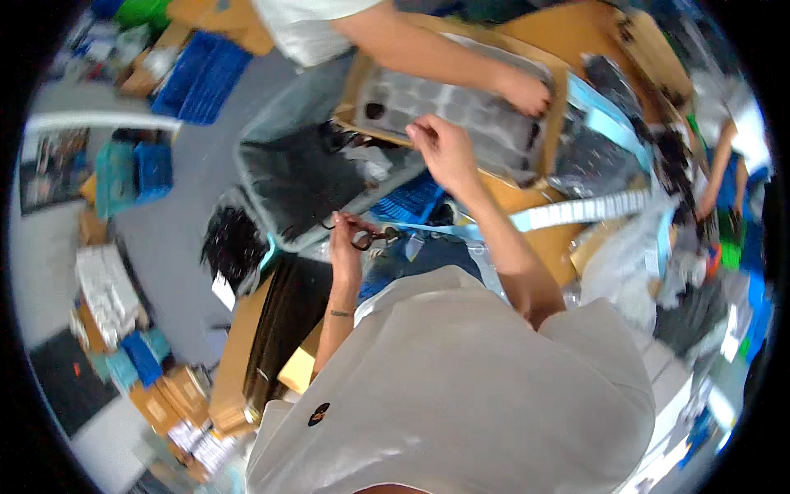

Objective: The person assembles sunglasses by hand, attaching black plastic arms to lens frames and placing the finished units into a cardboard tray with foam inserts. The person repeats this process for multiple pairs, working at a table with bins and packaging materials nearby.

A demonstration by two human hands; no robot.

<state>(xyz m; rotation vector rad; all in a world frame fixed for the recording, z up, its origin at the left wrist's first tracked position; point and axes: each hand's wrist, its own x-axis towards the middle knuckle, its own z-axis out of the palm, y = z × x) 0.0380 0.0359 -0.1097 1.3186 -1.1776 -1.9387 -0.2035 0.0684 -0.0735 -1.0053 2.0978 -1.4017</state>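
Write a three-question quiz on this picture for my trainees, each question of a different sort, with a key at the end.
1. Multiple choice: what does the wearer's left hand hold?
A) a blue crate
B) dark-framed glasses
C) a sheet of cardboard

2. True or false: a co-worker's hand is over the grey tray inside the cardboard box.

3. Fill in the blank: of the wearer's two hands, the ____ one is nearer the cardboard box.

Key:
1. B.
2. True.
3. Right: the right hand is up at the box's near side, while the other is lower down.
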